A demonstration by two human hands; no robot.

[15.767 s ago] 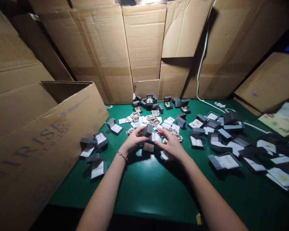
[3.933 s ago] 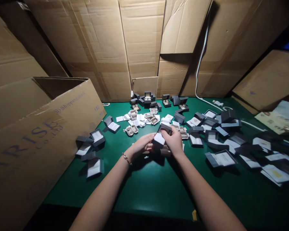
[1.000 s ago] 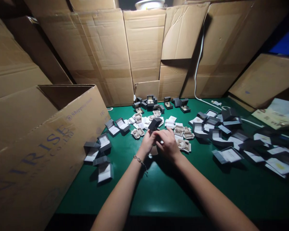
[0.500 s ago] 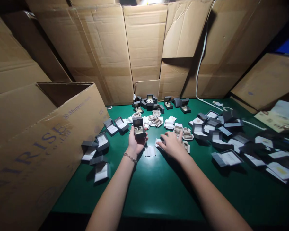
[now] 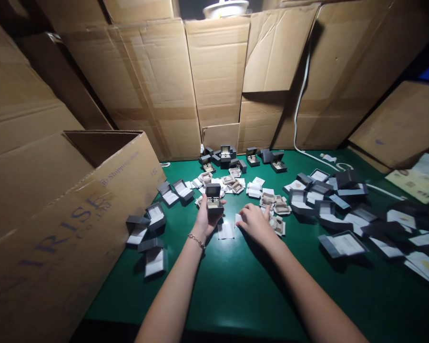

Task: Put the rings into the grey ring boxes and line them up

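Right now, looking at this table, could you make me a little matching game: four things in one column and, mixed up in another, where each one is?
Things:
1. Left hand
2. Right hand
3. White card
4. White cable

Places:
A. Running down the cardboard wall onto the mat
B. Lying flat on the green mat between the hands
C. Holding up an open dark grey jewellery box
D. Next to a pale insert

Pairs: 1-C, 2-D, 3-B, 4-A.
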